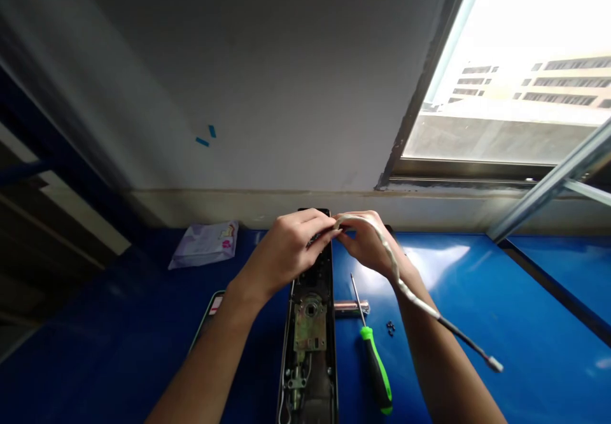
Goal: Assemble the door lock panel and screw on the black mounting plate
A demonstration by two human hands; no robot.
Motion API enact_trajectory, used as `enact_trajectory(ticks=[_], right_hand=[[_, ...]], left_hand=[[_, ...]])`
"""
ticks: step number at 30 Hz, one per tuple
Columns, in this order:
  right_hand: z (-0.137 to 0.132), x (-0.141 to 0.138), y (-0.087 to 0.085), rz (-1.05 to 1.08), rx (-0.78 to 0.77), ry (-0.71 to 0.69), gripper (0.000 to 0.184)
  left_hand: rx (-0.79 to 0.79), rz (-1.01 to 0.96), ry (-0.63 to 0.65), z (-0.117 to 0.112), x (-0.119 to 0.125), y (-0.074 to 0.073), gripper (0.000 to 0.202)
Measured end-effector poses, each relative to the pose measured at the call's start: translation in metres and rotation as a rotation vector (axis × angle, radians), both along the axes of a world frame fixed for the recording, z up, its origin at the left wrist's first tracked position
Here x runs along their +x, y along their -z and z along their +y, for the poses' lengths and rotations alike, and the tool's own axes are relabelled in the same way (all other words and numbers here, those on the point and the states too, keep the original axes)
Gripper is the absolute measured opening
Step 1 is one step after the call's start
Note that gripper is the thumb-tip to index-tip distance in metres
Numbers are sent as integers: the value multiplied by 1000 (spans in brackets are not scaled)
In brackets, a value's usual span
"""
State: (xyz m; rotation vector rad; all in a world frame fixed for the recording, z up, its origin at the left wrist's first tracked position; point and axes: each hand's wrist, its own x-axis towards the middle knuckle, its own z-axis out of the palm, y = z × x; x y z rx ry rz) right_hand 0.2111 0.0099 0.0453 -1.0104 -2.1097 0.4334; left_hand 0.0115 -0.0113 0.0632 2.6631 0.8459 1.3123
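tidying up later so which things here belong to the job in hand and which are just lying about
Likely part of the job:
white-sleeved cable, where left hand and right hand meet
open black casing beneath the hands
metal bar at its right side
screwdriver lying across the bar
small dark screws

Apparently just lying about:
pale purple packet
phone-like object, partly hidden
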Motion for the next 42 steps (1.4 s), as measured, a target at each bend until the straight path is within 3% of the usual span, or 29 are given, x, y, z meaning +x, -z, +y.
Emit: enact_trajectory(ticks=[3,5,10,13,15,27,42], right_hand=[[6,-2,1,-45,11,16,19],[8,2,3,-63,-1,37,21],[9,12,10,-107,-23,29,16],[8,10,12,-151,-30,11,17],[8,5,12,-192,-33,-1,20],[-10,-18,1,-399,4,136,30],[-12,-23,4,-456,-19,203,33]], left_hand=[[-125,-78,15,2,-4,1,11],[-200,-143,-44,3,-8,9,16],[-318,-409,-463,4,-8,57,32],[-502,-457,-367,2,-2,84,48],[-559,-467,-300,-1,2,93,53],[-635,-537,-250,-11,7,107,55],[-612,-547,-234,-12,9,108,53]])
